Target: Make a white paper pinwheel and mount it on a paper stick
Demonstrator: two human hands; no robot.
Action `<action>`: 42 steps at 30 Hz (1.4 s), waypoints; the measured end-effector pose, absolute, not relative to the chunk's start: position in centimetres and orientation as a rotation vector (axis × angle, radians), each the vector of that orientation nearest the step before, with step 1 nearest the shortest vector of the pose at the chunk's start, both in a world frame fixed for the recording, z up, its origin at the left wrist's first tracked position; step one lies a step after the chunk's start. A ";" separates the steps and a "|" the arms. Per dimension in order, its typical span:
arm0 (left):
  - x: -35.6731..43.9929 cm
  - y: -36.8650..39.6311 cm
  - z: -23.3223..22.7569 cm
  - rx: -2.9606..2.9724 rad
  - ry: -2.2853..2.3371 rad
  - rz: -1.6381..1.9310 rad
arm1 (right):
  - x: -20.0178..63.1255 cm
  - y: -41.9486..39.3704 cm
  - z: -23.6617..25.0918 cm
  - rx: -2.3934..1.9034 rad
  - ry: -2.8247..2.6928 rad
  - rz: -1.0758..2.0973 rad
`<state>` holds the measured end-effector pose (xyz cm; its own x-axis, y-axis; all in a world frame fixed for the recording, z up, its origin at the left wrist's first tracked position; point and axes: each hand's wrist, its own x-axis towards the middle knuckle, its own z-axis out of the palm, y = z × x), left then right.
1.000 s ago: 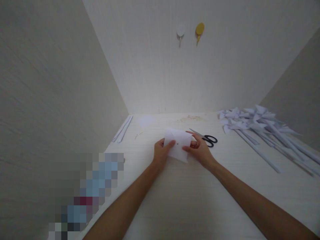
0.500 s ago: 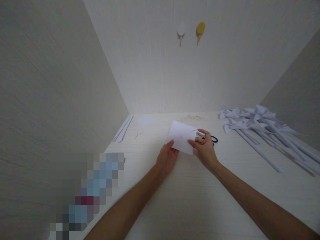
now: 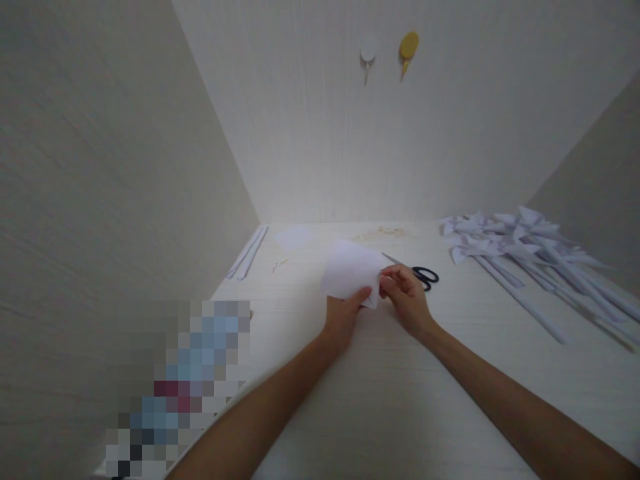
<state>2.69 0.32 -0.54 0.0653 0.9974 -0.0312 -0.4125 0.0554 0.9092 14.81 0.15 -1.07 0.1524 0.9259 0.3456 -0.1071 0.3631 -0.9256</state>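
Observation:
A white square of paper is held a little above the pale table, tilted up toward me. My left hand pinches its lower edge from below. My right hand grips the paper's right corner with thumb and fingers. Black-handled scissors lie on the table just behind my right hand, partly hidden by it.
A pile of white paper pinwheels on paper sticks lies at the right. Two paper strips rest by the left wall, with a small paper piece near them. A white hook and a yellow hook are on the back wall.
The paper has turned in my hands and tilted up; its marked face no longer shows. My left hand slid to the lower edge, my right hand to the right corner.

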 end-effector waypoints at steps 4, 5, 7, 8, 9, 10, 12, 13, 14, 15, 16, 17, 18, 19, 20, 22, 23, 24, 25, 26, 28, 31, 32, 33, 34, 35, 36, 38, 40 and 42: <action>1.9 0.9 0.0 0.871 0.927 1.357 | 15.1 0.1 -1.2 -0.844 -1.369 0.883; 1.7 1.0 0.2 0.865 0.937 1.356 | 15.1 0.0 -1.1 -0.855 -1.406 0.881; 1.5 1.1 0.4 0.866 0.940 1.350 | 15.0 -0.1 -1.1 -0.875 -1.457 0.877; 1.5 1.1 0.4 0.872 0.935 1.346 | 14.9 -0.1 -1.1 -0.873 -1.474 0.869; 1.5 1.1 0.4 0.884 0.926 1.343 | 14.9 -0.2 -1.2 -0.869 -1.485 0.856; 1.5 1.1 0.4 0.895 0.921 1.341 | 14.8 -0.2 -1.2 -0.864 -1.492 0.846; 1.5 1.1 0.3 0.907 0.929 1.334 | 14.7 -0.3 -1.2 -0.860 -1.491 0.834; 1.5 1.1 0.3 0.910 0.937 1.331 | 14.7 -0.3 -1.2 -0.862 -1.489 0.832; 1.5 1.1 0.2 0.916 0.944 1.329 | 14.6 -0.3 -1.1 -0.868 -1.487 0.831; 1.5 1.1 0.2 0.923 0.947 1.326 | 14.6 -0.4 -1.1 -0.875 -1.488 0.832; 1.5 1.1 0.2 0.932 0.946 1.326 | 14.6 -0.4 -1.1 -0.880 -1.488 0.832; 1.5 1.1 0.2 0.942 0.940 1.328 | 14.6 -0.4 -1.0 -0.885 -1.491 0.832; 1.5 1.1 0.2 0.952 0.935 1.331 | 14.6 -0.4 -1.0 -0.888 -1.492 0.832; 1.5 1.1 0.2 0.962 0.932 1.332 | 14.6 -0.4 -1.0 -0.890 -1.493 0.832; 1.5 1.0 0.2 0.970 0.934 1.333 | 14.6 -0.4 -1.0 -0.891 -1.493 0.833; 1.4 1.0 0.3 0.986 0.953 1.330 | 14.6 -0.3 -1.1 -0.886 -1.496 0.835; 1.4 1.0 0.4 0.996 0.966 1.327 | 14.7 -0.3 -1.1 -0.880 -1.496 0.838; 1.4 0.9 0.4 1.005 0.976 1.324 | 14.7 -0.3 -1.1 -0.874 -1.494 0.843; 1.4 0.9 0.5 1.012 0.983 1.323 | 14.7 -0.3 -1.1 -0.871 -1.492 0.851; 1.4 0.9 0.5 1.017 0.984 1.324 | 14.7 -0.3 -1.1 -0.870 -1.487 0.861; 1.3 0.9 0.4 1.012 0.970 1.326 | 14.7 -0.3 -1.1 -0.875 -1.478 0.886; 1.4 1.0 0.2 0.969 0.951 1.329 | 14.6 -0.3 -1.0 -0.894 -1.459 0.916; 1.4 1.0 0.1 0.952 0.954 1.327 | 14.6 -0.3 -1.0 -0.905 -1.448 0.923; 1.4 1.1 0.0 0.938 0.958 1.325 | 14.5 -0.3 -1.0 -0.918 -1.435 0.931; 1.4 1.1 0.0 0.931 0.961 1.323 | 14.5 -0.3 -1.0 -0.932 -1.422 0.941; 1.4 1.1 -0.1 0.928 0.960 1.322 | 14.5 -0.3 -1.0 -0.948 -1.409 0.956; 1.4 1.1 -0.1 0.927 0.954 1.322 | 14.4 -0.3 -1.0 -0.965 -1.395 0.975; 1.4 1.1 -0.2 0.929 0.948 1.320 | 14.4 -0.3 -1.1 -1.000 -1.363 1.007; 1.4 1.1 -0.2 0.926 0.953 1.309 | 14.4 -0.3 -1.2 -1.026 -1.332 1.021; 1.4 1.0 -0.2 0.925 0.961 1.299 | 14.4 -0.3 -1.1 -1.039 -1.306 1.021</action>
